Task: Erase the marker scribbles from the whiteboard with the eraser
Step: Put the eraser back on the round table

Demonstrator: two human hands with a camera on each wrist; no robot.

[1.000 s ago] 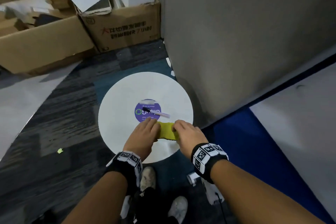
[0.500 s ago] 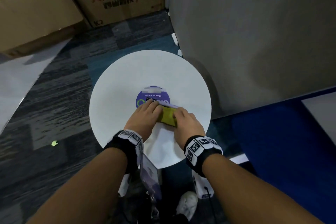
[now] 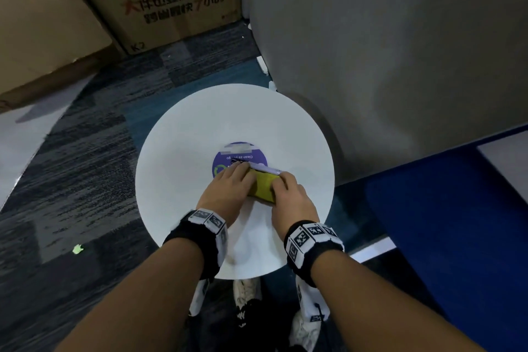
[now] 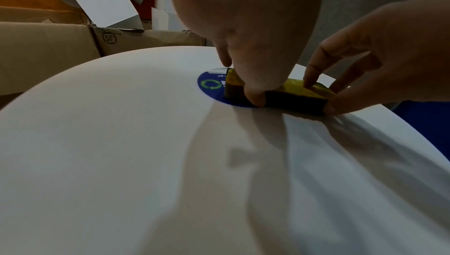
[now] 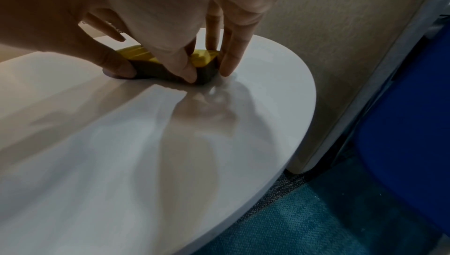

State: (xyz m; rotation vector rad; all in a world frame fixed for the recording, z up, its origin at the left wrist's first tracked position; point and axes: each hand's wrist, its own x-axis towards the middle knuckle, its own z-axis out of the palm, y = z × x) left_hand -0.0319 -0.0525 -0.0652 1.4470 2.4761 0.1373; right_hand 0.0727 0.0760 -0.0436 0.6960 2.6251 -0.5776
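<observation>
Eraser: the yellow-topped, dark-sided eraser (image 3: 261,186) lies flat near the middle of the round white worktop (image 3: 183,134), a little toward your near edge, and it overlaps the near rim of the purple sticker (image 3: 225,158).
Long axis: it runs from your left to your right, slightly turned, so each short end points to one hand.
Left hand: your left hand (image 3: 227,193) grips the left end, thumb on the near dark side and fingers curled over the top.
Right hand: your right hand (image 3: 288,198) pinches the right end, thumb on the near side and fingertips (image 5: 228,66) down the far end.
Nearer hand: neither; both are already touching it.
Marker: a pen-like marker (image 3: 264,168) lies just beyond the eraser, along its far long side; I cannot tell if they touch.
Scribbles: I see no clear marks on the bare white surface, so I judge the wiping must go under or beside the eraser.
Next move: I think a stroke across the long axis, toward the far edge, would push the marker.
</observation>
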